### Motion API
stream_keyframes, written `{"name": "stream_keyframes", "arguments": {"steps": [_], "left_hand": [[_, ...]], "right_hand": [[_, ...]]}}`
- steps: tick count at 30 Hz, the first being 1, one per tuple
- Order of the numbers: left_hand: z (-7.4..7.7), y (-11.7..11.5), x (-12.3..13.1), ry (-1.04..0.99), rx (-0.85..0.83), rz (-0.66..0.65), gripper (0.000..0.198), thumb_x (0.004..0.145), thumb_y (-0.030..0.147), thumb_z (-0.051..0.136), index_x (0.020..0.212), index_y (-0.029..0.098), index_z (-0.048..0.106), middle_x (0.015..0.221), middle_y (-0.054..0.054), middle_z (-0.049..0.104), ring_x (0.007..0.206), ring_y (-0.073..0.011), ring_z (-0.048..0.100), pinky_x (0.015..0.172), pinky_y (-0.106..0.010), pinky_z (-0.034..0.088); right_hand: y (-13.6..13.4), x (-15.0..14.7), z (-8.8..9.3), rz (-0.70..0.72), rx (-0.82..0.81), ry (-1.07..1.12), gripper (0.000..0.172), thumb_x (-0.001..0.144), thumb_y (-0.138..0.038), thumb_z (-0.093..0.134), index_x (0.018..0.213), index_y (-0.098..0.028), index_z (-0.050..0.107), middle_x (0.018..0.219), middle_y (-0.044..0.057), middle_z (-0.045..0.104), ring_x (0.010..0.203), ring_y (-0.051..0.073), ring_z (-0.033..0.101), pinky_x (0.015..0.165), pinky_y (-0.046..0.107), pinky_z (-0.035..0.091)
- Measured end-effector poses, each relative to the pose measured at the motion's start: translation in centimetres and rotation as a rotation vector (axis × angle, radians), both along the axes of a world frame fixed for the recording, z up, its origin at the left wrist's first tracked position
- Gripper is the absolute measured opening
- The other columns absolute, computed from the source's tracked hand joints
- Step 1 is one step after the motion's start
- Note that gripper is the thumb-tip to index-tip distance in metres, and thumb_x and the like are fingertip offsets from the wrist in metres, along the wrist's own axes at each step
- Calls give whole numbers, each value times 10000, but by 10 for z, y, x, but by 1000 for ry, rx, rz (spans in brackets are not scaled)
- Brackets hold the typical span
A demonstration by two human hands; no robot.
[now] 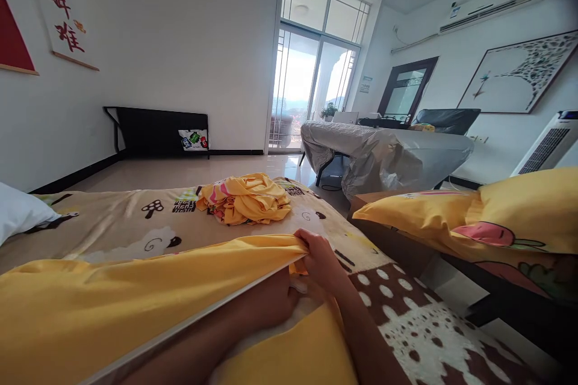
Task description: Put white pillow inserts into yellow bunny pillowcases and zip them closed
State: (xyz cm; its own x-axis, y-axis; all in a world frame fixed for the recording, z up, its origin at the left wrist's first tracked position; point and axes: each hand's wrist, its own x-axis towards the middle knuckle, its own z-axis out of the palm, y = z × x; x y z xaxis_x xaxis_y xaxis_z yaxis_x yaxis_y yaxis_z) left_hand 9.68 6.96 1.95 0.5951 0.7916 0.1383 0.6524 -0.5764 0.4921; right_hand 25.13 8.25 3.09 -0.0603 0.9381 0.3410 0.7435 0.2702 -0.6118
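A yellow fabric cover (149,295) with a pale edge stretches from the lower left to the middle. At its far corner, my right hand (316,255) has its fingers closed on the yellow cloth. My left arm reaches in beneath the raised edge of the cover. My left hand (282,298) is closed in a fist close to the right one, its fingers largely hidden; pale material shows beside it, and what it grips is unclear. Another part of yellow cloth (293,352) lies below my hands. Just beyond is a crumpled yellow cloth bundle (248,198).
A patterned blanket (121,216) covers the bed under the cloth. Yellow pillows (524,210) rest on a dark surface at right. A white pillow (20,213) is at far left. Farther back stand a plastic-covered table (374,150) and a black folded frame (158,132).
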Motion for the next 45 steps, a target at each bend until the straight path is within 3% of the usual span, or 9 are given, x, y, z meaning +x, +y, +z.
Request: {"name": "stream_keyframes", "arguments": {"steps": [6, 11, 18, 24, 29, 34, 39, 45], "left_hand": [[4, -2, -1, -4, 19, 45, 557, 797, 389, 481, 1319, 194, 483, 1375, -131, 514, 1295, -349, 416, 1123, -526, 265], [5, -2, 0, -39, -24, -36, 553, 805, 301, 468, 1353, 223, 455, 1453, -90, 439, 1339, -300, 379, 1139, -482, 262], [4, -4, -1, 60, 54, -23, 416, 828, 348, 437, 1193, 218, 589, 1325, -114, 564, 1222, -342, 493, 1084, -537, 318], [7, -16, -8, 128, 198, 26, 516, 865, 329, 388, 1358, 187, 449, 1420, -169, 455, 1269, -383, 437, 1091, -573, 276], [10, -21, -10, 174, 209, -95, 535, 833, 211, 380, 1358, 163, 472, 1483, -142, 385, 1279, -390, 433, 1108, -568, 254], [7, -16, -8, 96, 170, 4, 610, 850, 302, 420, 1450, 247, 328, 1496, -106, 375, 1350, -341, 364, 1138, -528, 227], [6, -15, -7, 95, 225, 30, 590, 847, 324, 447, 1428, 262, 366, 1495, -100, 378, 1369, -347, 330, 1151, -550, 162], [10, -18, -6, 130, 181, 11, 613, 842, 293, 435, 1446, 267, 332, 1473, -109, 411, 1349, -360, 359, 1128, -581, 198]], "right_hand": [[2, -2, -3, 4, 15, 52, 264, 533, -87, 390, 741, -199, 510, 688, -7, 581, 680, 152, 502, 614, 226, 309], [3, -2, -3, 20, -2, 66, 236, 509, -102, 396, 702, -201, 490, 661, -16, 568, 656, 146, 486, 588, 221, 299], [3, -2, -2, 59, 5, 96, 180, 547, -122, 402, 690, -203, 477, 623, -34, 549, 627, 135, 467, 584, 219, 296], [1, -2, -2, 94, 32, 142, 187, 566, -126, 390, 711, -209, 474, 634, -42, 525, 632, 133, 456, 582, 222, 296], [-3, -3, 1, 166, 35, 231, 170, 590, -132, 394, 719, -208, 475, 639, -43, 516, 634, 127, 462, 571, 212, 312], [-1, -1, -1, 158, 30, 243, 189, 561, -121, 401, 710, -206, 482, 633, -48, 512, 628, 123, 454, 561, 205, 306], [-4, -2, 1, 146, 49, 207, 201, 573, -102, 390, 712, -202, 495, 619, -47, 519, 618, 119, 454, 557, 213, 287], [-8, -2, 4, 143, 85, 163, 230, 583, -80, 382, 735, -203, 505, 627, -50, 528, 616, 113, 448, 572, 217, 272]]}}
